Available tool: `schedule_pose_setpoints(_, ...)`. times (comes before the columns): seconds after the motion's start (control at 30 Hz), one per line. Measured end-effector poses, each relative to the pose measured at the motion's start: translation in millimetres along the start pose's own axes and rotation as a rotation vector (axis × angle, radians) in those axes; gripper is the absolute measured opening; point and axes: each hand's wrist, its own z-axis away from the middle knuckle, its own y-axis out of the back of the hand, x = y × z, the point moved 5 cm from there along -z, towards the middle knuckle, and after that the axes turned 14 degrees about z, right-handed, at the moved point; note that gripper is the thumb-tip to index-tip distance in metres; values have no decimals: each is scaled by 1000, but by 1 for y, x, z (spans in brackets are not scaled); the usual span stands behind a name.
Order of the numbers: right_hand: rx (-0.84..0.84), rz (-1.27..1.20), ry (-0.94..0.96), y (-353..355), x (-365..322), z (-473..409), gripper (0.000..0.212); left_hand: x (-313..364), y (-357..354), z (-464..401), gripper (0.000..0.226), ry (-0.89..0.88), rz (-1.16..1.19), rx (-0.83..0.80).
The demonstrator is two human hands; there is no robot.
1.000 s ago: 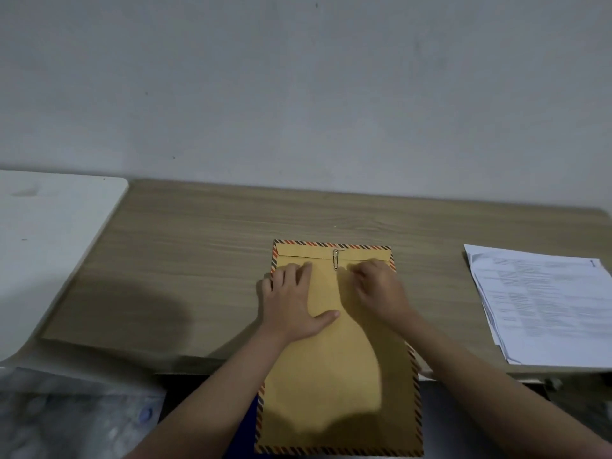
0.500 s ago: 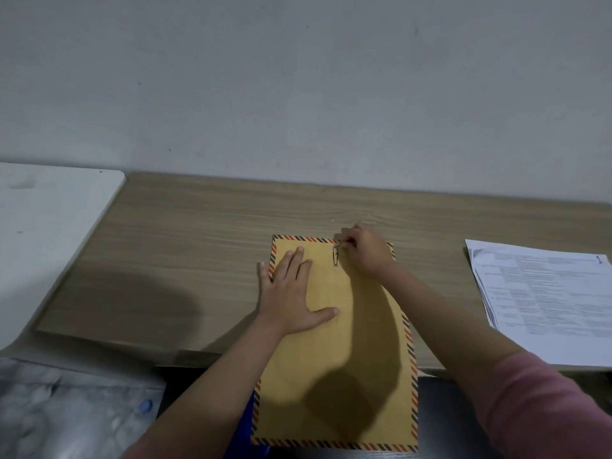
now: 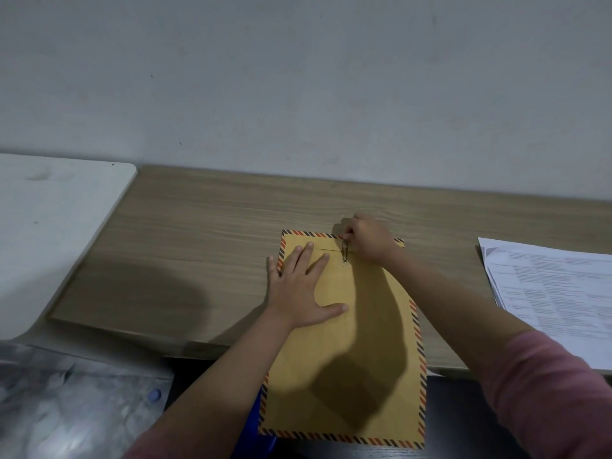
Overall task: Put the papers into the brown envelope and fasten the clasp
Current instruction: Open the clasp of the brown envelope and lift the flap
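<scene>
The right hand (image 3: 369, 238) pinches at the top of the small metal clasp (image 3: 345, 251) on the flap of the flat brown paper envelope with striped red-and-black edging (image 3: 334, 366); its fingers are curled tight around that point, though exactly which part of the clasp they hold is too small to tell. The left hand (image 3: 303, 288) lies flat with straight, spread fingers just left of and nearer than that pinch, pressing the envelope down against the wood-grain tabletop (image 3: 205, 233).

Going from the near side outward: the envelope's bottom end hangs over the table's front edge toward the person, well below the pinch; its body runs up under the left palm; the flap line and clasp sit at the far end, right at the right fingertips.

As for progress, the flap appears folded down and the clasp is being worked, so the task looks to be at its fastening step. Whether papers are already inside cannot be seen. A stack of white printed sheets (image 3: 549, 293) lies well to the right of the pinch, apart from the envelope, so some papers may remain outside. What seems left is to finish fastening the clasp.
</scene>
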Motion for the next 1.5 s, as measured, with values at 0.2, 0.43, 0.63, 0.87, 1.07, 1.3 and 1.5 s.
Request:
schedule_pose_setpoints(0.2, 62, 77, 45, 3, -7, 2, 19, 0, -3, 0, 106, -5, 23, -5)
schedule_pose_setpoints(0.43, -12, 70, -2, 8, 3, 3, 19, 0, -3, -1, 107, 9, 32, -9)
schedule_pose_setpoints(0.63, 119, 10, 61, 5, 5, 32, 12, 0, -3, -1, 106, 9, 38, 7)
schedule_pose_setpoints(0.87, 234, -28, 52, 1, -4, 42, 27, 0, 0, -3, 110, 17, 29, -6)
schedule_pose_setpoints(1.07, 189, -232, -108, -11, 10, 32, 9, 0, 12, -15, 124, 12, -55, -51)
schedule_pose_setpoints(1.3, 208, -422, -105, -14, 18, 50, 9, -5, 4, -13, 124, -8, -28, -20)
schedule_pose_setpoints(1.5, 227, -497, -121, -17, 16, 57, 11, -4, 3, -13, 123, -14, -23, -17)
